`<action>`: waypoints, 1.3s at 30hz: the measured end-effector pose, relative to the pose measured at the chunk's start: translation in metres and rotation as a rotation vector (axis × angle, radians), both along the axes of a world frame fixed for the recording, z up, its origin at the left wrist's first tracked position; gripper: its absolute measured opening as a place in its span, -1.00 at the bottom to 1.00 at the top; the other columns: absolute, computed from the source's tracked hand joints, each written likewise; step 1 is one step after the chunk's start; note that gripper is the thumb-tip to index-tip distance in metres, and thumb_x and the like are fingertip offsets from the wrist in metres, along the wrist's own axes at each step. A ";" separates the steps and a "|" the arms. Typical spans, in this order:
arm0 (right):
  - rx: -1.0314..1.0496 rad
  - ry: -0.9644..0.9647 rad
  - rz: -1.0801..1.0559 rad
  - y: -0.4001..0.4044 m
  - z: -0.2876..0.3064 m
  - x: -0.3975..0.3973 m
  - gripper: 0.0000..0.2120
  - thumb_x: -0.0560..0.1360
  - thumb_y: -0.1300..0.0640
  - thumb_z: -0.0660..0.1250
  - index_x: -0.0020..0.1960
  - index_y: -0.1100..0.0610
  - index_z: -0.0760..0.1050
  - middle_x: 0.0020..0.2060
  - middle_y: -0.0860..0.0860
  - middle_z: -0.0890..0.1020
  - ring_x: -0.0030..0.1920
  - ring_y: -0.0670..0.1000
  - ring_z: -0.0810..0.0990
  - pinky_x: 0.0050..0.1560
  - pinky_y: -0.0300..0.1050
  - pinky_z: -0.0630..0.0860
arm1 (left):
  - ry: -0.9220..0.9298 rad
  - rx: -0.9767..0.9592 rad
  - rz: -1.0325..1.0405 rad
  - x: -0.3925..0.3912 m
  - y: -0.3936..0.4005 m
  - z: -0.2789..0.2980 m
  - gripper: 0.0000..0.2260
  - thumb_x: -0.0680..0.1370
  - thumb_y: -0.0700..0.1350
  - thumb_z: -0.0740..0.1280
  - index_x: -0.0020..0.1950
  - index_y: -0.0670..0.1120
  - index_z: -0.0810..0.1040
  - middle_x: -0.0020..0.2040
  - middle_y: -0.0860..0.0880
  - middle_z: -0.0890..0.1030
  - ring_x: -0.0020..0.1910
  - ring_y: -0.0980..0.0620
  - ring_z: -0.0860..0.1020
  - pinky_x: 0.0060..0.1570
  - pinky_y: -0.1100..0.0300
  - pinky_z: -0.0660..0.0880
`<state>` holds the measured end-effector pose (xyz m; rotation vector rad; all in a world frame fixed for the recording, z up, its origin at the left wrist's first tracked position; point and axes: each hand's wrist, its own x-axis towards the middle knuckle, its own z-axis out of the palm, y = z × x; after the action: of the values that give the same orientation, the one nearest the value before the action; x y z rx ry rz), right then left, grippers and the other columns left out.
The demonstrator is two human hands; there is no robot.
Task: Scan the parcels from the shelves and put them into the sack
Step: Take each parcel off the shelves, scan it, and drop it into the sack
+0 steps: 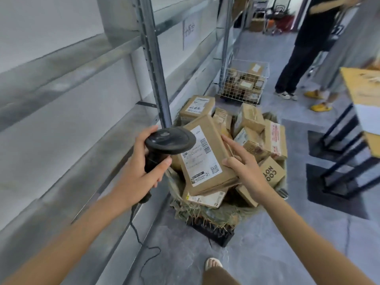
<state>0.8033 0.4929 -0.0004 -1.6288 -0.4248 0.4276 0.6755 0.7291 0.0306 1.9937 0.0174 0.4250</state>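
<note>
Bright, even indoor light with soft shadows; wide-angle bending and motion blur smear the edges.

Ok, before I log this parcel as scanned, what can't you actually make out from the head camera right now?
- Scanner: its window faces away in the head view, so no beam or read shows.
- Parcel under the right hand: label print too small and blurred; the scanner head covers its top left corner.
- Sack: heaped parcels hide its depth.
- Shelves: motion-blurred, contents unreadable.
- Left hand hides the scanner's trigger.
</note>
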 end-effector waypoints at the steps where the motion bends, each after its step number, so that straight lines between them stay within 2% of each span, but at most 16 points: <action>1: 0.017 0.015 -0.047 -0.007 -0.001 0.010 -0.41 0.31 -0.12 0.35 0.32 -0.45 0.41 0.28 -0.17 0.53 0.10 -0.12 0.62 -0.06 -0.20 0.58 | -0.007 -0.008 -0.015 0.016 -0.006 -0.001 -0.42 0.54 0.05 0.37 0.44 0.38 0.19 -0.10 0.06 0.59 -0.41 0.00 0.55 -0.37 0.15 0.55; 3: 0.051 0.041 -0.152 -0.019 -0.004 0.033 -0.42 0.28 -0.17 0.33 0.30 -0.47 0.42 0.28 -0.18 0.55 0.11 -0.13 0.62 -0.02 -0.18 0.59 | -0.034 -0.033 -0.032 0.047 -0.018 -0.004 -0.43 0.57 -0.05 0.35 0.41 0.42 0.21 -0.05 -0.02 0.58 -0.42 -0.01 0.53 -0.37 0.11 0.55; 5: 0.074 0.069 -0.251 -0.026 -0.007 0.062 -0.40 0.29 -0.19 0.32 0.34 -0.43 0.42 0.31 -0.20 0.54 0.23 -0.07 0.57 0.19 0.00 0.54 | -0.046 -0.070 -0.025 0.074 -0.027 -0.007 -0.45 0.62 -0.12 0.35 0.40 0.41 0.22 -0.06 -0.06 0.60 -0.41 -0.04 0.53 -0.37 0.07 0.57; 7: 0.086 0.139 -0.336 -0.028 -0.008 0.095 -0.39 0.27 -0.21 0.32 0.34 -0.41 0.43 0.33 -0.16 0.53 0.27 0.00 0.53 0.27 0.13 0.48 | -0.036 -0.125 -0.006 0.097 -0.032 -0.011 -0.44 0.65 -0.20 0.33 0.43 0.34 0.21 -0.14 -0.11 0.61 -0.38 -0.12 0.53 -0.36 0.07 0.57; 10: 0.062 0.225 -0.383 -0.024 -0.006 0.144 -0.60 0.31 -0.20 0.30 0.12 -0.51 0.51 0.24 -0.11 0.59 0.19 0.02 0.55 0.18 0.11 0.48 | -0.057 -0.212 0.048 0.127 -0.035 -0.013 -0.46 0.66 -0.26 0.28 0.48 0.19 0.18 -0.18 -0.28 0.55 -0.41 -0.20 0.48 -0.39 0.11 0.55; 13: 0.061 0.313 -0.399 -0.014 -0.013 0.182 -0.80 0.45 -0.15 0.29 0.03 -0.22 0.61 0.07 -0.02 0.68 0.06 0.02 0.60 0.00 -0.02 0.49 | -0.076 -0.299 0.089 0.152 -0.036 -0.013 -0.47 0.67 -0.28 0.26 0.50 0.15 0.17 -0.13 -0.26 0.56 -0.41 -0.20 0.47 -0.42 0.10 0.53; 16: -0.029 0.305 -0.377 0.000 -0.025 0.207 -0.78 0.63 -0.02 0.15 0.17 -0.07 0.52 0.17 0.03 0.64 0.18 0.08 0.57 0.15 0.00 0.49 | -0.094 -0.365 0.089 0.173 -0.034 -0.013 -0.47 0.67 -0.27 0.27 0.48 0.21 0.20 -0.11 -0.07 0.62 -0.38 -0.13 0.50 -0.41 0.08 0.54; 19: -0.223 0.243 -0.403 0.013 -0.023 0.217 -0.56 0.66 -0.02 0.07 0.51 0.02 0.30 0.46 0.07 0.37 0.42 0.14 0.37 0.44 0.14 0.32 | -0.115 -0.383 0.060 0.192 -0.030 -0.014 -0.49 0.67 -0.27 0.26 0.45 0.22 0.21 -0.12 0.00 0.65 -0.40 -0.06 0.52 -0.38 0.14 0.56; 23: -0.302 0.227 -0.414 0.019 -0.015 0.219 -0.49 0.68 -0.08 0.06 0.59 0.02 0.13 0.50 0.09 0.28 0.48 0.17 0.27 0.50 0.19 0.20 | -0.117 -0.420 -0.007 0.213 -0.026 -0.016 -0.52 0.62 -0.10 0.35 0.38 0.35 0.27 -0.08 -0.02 0.66 -0.42 -0.02 0.55 -0.34 0.19 0.57; 25: -0.268 0.244 -0.457 0.017 -0.015 0.217 -0.53 0.67 -0.08 0.08 0.54 0.04 0.19 0.33 -0.01 0.45 0.30 0.06 0.44 0.42 0.13 0.29 | -0.095 -0.449 -0.029 0.222 -0.024 -0.018 -0.52 0.54 0.03 0.39 0.33 0.44 0.31 -0.03 -0.09 0.65 -0.40 -0.05 0.56 -0.30 0.18 0.58; 27: -0.265 0.229 -0.474 0.016 -0.020 0.215 -0.67 0.67 -0.04 0.06 0.41 -0.05 0.28 0.15 -0.12 0.46 0.07 -0.09 0.45 0.37 0.07 0.33 | -0.056 -0.462 -0.046 0.230 -0.021 -0.021 -0.49 0.51 0.10 0.40 0.35 0.46 0.29 0.03 -0.12 0.64 -0.36 -0.08 0.59 -0.23 0.15 0.59; 30: -0.264 0.252 -0.479 0.012 -0.032 0.210 -0.64 0.67 -0.05 0.02 0.39 -0.02 0.36 0.21 -0.12 0.50 0.23 -0.02 0.46 0.41 0.10 0.34 | 0.002 -0.459 -0.077 0.240 -0.015 -0.025 -0.42 0.51 0.12 0.41 0.44 0.41 0.23 -0.01 -0.09 0.66 -0.30 -0.12 0.62 -0.15 0.01 0.59; 32: -0.278 0.264 -0.508 0.009 -0.037 0.206 -0.70 0.67 -0.03 0.01 0.29 -0.02 0.41 0.18 -0.01 0.58 0.15 0.00 0.54 0.18 0.01 0.48 | 0.010 -0.481 -0.114 0.245 -0.015 -0.024 -0.45 0.52 0.09 0.40 0.42 0.40 0.25 -0.05 -0.09 0.67 -0.30 -0.13 0.61 -0.16 0.02 0.60; 34: -0.309 0.231 -0.528 0.007 -0.039 0.202 -0.75 0.67 0.04 0.00 0.21 -0.04 0.42 0.04 -0.03 0.58 -0.02 -0.08 0.54 -0.11 -0.14 0.43 | -0.004 -0.518 -0.144 0.251 -0.017 -0.021 -0.52 0.57 -0.01 0.38 0.38 0.38 0.30 -0.08 -0.06 0.67 -0.32 -0.11 0.60 -0.21 0.10 0.61; 36: -0.333 0.154 -0.577 0.006 -0.042 0.200 -0.81 0.67 0.06 0.03 0.18 -0.08 0.38 -0.06 -0.05 0.56 -0.13 -0.09 0.53 -0.20 -0.15 0.39 | 0.004 -0.552 -0.158 0.258 -0.021 -0.019 -0.53 0.63 -0.14 0.35 0.39 0.30 0.30 -0.10 -0.03 0.67 -0.33 -0.10 0.59 -0.24 0.11 0.62; 39: -0.357 0.037 -0.633 0.007 -0.044 0.196 -0.81 0.67 0.04 0.11 0.28 -0.06 0.34 -0.07 -0.09 0.56 -0.12 -0.14 0.54 -0.20 -0.21 0.41 | 0.043 -0.598 -0.147 0.266 -0.028 -0.017 -0.48 0.65 -0.23 0.32 0.45 0.24 0.24 -0.11 -0.02 0.68 -0.30 -0.08 0.63 -0.22 0.12 0.63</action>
<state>0.9992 0.5002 -0.0439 -1.9871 0.2177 0.0504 0.9419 0.7009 0.0135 1.4031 0.0220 0.2433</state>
